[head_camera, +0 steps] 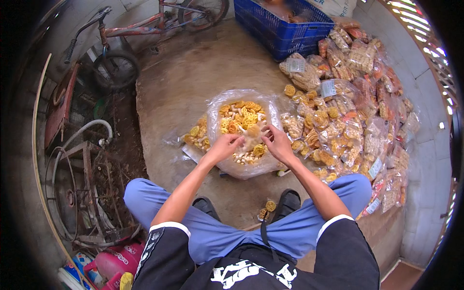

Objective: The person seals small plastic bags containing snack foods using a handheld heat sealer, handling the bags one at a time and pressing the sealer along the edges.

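Observation:
A large clear plastic sack (246, 169) stands open before me, its rim spread wide. Loose yellow and orange wheel-shaped crackers and pale stick snacks (241, 116) fill it. Over its near half, my left hand (227, 146) and my right hand (278, 144) pinch the two sides of a small clear plastic bag (252, 135). This bag is see-through and slightly blurred; whether the snacks seen through it lie inside or behind cannot be told. Beside the sack on the left lies another bag of snacks (197, 135).
A heap of filled snack bags (348, 119) spreads along the right wall. Behind it stands a blue plastic crate (279, 38). A bicycle (130, 30) leans at the far left, above scrap metal and a hose (90, 125). One small snack packet (267, 209) lies between my feet.

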`<state>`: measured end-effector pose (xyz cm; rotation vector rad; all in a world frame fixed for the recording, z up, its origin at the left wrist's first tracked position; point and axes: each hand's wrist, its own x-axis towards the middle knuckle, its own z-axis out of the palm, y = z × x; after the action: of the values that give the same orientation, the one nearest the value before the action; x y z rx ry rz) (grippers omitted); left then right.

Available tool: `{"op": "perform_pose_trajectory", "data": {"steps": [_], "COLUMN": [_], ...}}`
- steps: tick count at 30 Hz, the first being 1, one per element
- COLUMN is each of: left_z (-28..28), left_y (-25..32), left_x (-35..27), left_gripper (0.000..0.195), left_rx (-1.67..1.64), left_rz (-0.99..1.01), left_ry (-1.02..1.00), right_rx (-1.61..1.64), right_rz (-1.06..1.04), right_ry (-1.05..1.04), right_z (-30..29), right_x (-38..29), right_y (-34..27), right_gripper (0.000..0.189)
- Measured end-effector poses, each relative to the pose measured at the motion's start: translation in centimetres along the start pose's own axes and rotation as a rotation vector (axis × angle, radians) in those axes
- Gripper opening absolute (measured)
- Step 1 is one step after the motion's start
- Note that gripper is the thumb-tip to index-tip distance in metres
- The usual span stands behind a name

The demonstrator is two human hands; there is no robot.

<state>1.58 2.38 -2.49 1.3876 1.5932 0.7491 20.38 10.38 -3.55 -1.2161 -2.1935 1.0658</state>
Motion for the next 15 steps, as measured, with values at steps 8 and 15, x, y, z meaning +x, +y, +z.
{"op": "perform_pose_trajectory", "data": {"steps": [8, 15], "left_z": [1.8, 2.5], "left_y": [-2.2, -0.5], "left_x": [0.7, 0.9], "left_gripper": [0.030, 0.027], "left_rx": [-0.324, -0.278], "left_rz": [-0.052, -0.022], "left_ry": [0.066, 0.154], "right_rx": [-0.437, -0.183], "right_rz": [-0.336, -0.310], "right_ry": [0.129, -0.059], "right_z": [1.4, 3.0], "right_x": [-0.5, -1.3], "right_y": [-1.0, -1.6], "right_gripper": [0.053, 0.059]}}
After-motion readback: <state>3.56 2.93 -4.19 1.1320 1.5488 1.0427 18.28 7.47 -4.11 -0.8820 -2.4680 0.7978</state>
